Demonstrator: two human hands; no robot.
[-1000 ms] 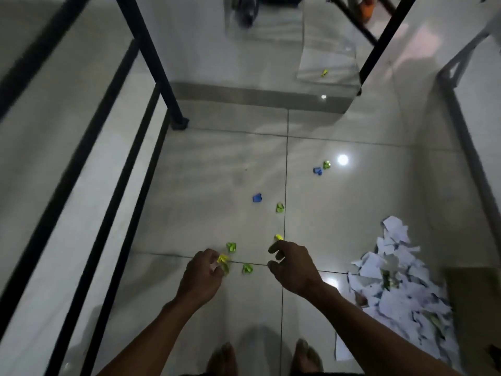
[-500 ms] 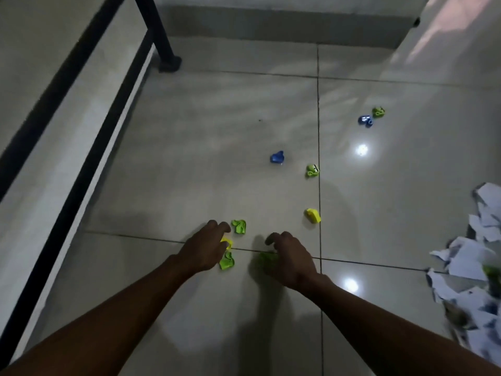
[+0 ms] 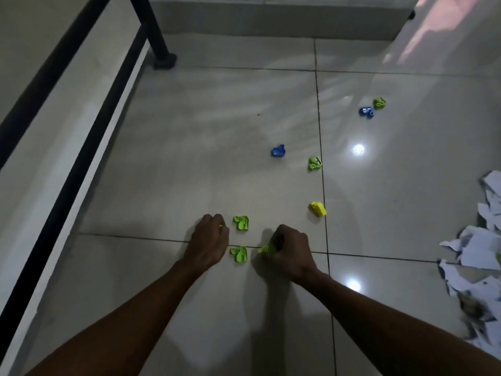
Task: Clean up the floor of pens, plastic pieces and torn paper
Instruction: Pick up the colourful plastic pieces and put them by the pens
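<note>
Head view: your left hand (image 3: 208,238) is low on the tiled floor (image 3: 217,118), fingers curled in tight around a small yellow bit (image 3: 221,226) that barely peeks out at the knuckles. Your right hand (image 3: 291,253) is beside it, fingers and thumb clamped on a green piece (image 3: 267,249) that touches the floor at the grout line.

Between your hands lies a second green piece (image 3: 239,254), and just above it a third (image 3: 241,222), near your left knuckles, not touching. A yellow piece (image 3: 317,208) sits further right by the vertical grout line. Up that line is another green piece with a black mark (image 3: 315,163), with a blue piece (image 3: 278,151) just left of it. Far right top, a blue piece (image 3: 366,112) and green piece (image 3: 379,103) sit side by side.

Torn paper (image 3: 477,256) is heaped at the right edge, partly cut off by the frame. No container in view.

Floor is glossy pale tile with light spots reflecting. A black metal frame (image 3: 67,164) runs along the left, its leg (image 3: 154,33) planted top left. Low step or wall base across the top.
</note>
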